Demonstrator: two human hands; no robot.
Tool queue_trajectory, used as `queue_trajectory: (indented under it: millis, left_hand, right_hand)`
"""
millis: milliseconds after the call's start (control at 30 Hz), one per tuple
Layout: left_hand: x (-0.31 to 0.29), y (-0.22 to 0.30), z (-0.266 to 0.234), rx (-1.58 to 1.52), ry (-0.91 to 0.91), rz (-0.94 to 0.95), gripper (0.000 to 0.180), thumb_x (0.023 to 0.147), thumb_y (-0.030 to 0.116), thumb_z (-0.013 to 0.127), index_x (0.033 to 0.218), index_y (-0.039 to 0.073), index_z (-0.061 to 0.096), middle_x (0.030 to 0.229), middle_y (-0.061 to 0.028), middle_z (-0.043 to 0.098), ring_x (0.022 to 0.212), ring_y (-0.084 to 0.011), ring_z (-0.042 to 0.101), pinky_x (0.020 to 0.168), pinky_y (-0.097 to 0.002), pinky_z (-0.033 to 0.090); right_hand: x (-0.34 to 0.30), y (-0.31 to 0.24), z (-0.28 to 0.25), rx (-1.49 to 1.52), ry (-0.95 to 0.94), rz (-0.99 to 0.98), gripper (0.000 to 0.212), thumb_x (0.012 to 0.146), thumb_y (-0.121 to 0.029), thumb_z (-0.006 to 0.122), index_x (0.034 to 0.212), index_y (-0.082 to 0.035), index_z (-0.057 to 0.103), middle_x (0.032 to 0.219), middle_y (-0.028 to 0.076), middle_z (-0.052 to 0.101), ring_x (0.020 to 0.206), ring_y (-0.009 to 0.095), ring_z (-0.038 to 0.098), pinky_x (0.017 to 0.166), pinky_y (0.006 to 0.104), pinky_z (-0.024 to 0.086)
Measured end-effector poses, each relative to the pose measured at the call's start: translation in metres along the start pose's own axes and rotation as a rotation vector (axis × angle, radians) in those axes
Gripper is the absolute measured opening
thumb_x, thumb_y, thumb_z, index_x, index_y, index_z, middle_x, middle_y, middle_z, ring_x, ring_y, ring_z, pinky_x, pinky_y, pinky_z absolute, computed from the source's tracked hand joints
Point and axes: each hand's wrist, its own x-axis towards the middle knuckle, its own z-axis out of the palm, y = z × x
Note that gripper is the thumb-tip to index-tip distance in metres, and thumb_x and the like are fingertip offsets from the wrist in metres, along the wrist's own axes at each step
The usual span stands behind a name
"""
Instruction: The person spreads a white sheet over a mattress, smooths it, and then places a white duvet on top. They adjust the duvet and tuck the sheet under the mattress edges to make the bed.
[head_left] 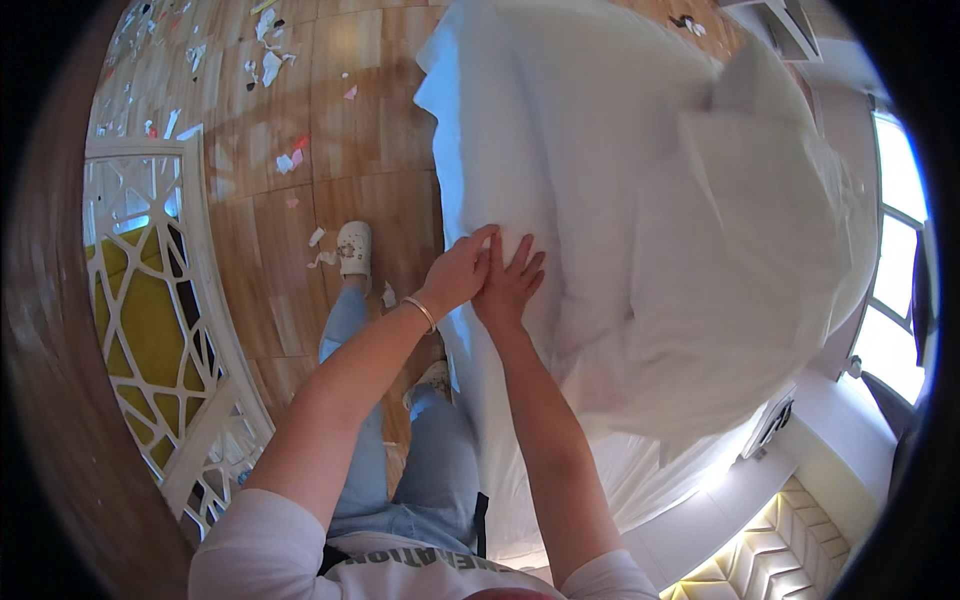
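Note:
A large white sheet (590, 180) lies over a bed, wrinkled, with its left side hanging toward the floor. At its left edge, my left hand (460, 272) is closed, its fingers curled and pinching the cloth. Right beside it my right hand (508, 285) rests on the sheet with its fingers spread. The two hands touch or nearly touch at the fingertips. A bulky white heap of bedding (740, 270) covers the right part of the bed; what is under it is hidden.
A white lattice screen (198, 270) stands at the left, with a mustard-yellow seat (135, 320) behind it. Paper scraps (270, 65) litter the wooden floor (370, 110). At the far right is a bright window (895, 260); a padded, lit panel (790, 540) fills the lower right.

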Motion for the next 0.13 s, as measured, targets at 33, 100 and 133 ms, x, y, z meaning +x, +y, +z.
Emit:
queue_trajectory:
  millis: [33, 100, 133]
  left_hand:
    - [0.012, 0.002, -0.014, -0.003, -0.017, 0.014, 0.04, 0.086, 0.017, 0.045, 0.125, 0.017, 0.037, 0.098, -0.0192, 0.054, 0.084, -0.0332, 0.055, 0.073, -0.0403, 0.045]
    - [0.035, 0.007, -0.043, -0.013, -0.056, 0.04, 0.041, 0.085, 0.017, 0.045, 0.125, 0.016, 0.036, 0.098, -0.0186, 0.054, 0.082, -0.0329, 0.055, 0.073, -0.0405, 0.045]
    - [0.044, 0.006, -0.056, -0.024, -0.06, 0.025, 0.041, 0.085, 0.017, 0.045, 0.125, 0.016, 0.036, 0.098, -0.0186, 0.054, 0.082, -0.0329, 0.055, 0.073, -0.0405, 0.045]
  right_hand:
    - [0.019, -0.007, -0.001, -0.02, 0.007, 0.01, 0.066, 0.079, -0.033, 0.055, 0.137, -0.025, 0.023, 0.142, 0.02, 0.006, 0.125, 0.052, 0.007, 0.096, 0.0628, 0.014]
    - [0.06, -0.02, -0.004, -0.062, 0.019, 0.035, 0.067, 0.079, -0.034, 0.056, 0.137, -0.024, 0.022, 0.143, 0.02, 0.005, 0.125, 0.051, 0.007, 0.096, 0.0628, 0.015]
    - [0.079, -0.024, -0.003, -0.086, 0.023, -0.002, 0.073, 0.078, -0.036, 0.058, 0.138, -0.019, 0.018, 0.141, 0.022, 0.008, 0.126, 0.05, 0.005, 0.096, 0.0622, 0.011]
